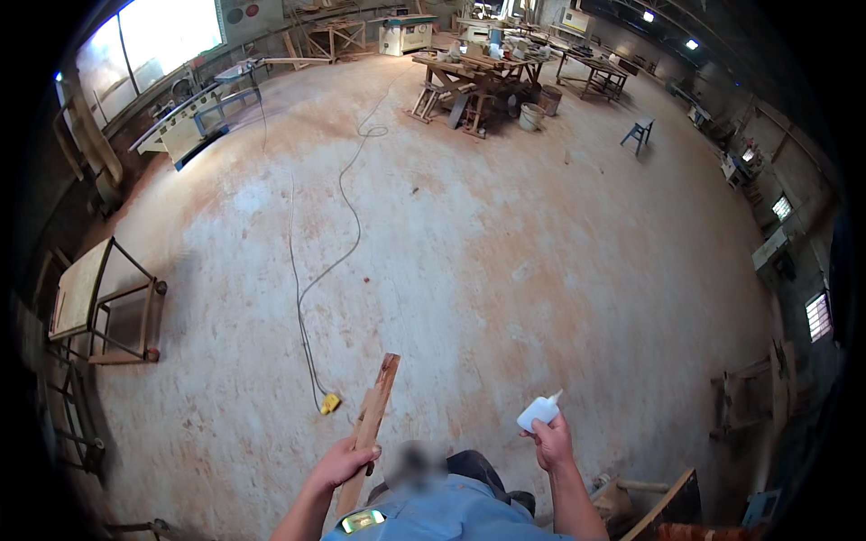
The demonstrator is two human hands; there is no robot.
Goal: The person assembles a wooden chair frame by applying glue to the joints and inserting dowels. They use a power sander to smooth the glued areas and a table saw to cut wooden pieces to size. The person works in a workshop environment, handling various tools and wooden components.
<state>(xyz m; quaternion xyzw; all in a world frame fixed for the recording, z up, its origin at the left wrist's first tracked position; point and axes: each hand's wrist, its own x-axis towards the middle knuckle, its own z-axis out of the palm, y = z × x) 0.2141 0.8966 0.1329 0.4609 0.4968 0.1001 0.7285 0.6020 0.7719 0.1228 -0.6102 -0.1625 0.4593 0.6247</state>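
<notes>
My left hand (341, 463) is wrapped round a long, narrow wooden board (377, 408), which slants up and away from my body. A shorter, paler strip of wood (365, 403) shows along the board's left edge; whether the two are joined I cannot tell. In my right hand (551, 441) is a white squeeze bottle (537, 413) with a pointed nozzle, tilted up to the right. The bottle is held apart from the board, off to its right.
A yellow power socket (330, 403) with a long cable (344, 185) lies on the dusty floor. A wheeled cart (90, 298) stands left. Ahead are a cluttered wooden workbench (469, 77), a bucket (531, 117) and a small blue stool (639, 132). Wooden pieces (663, 505) stand close at my right.
</notes>
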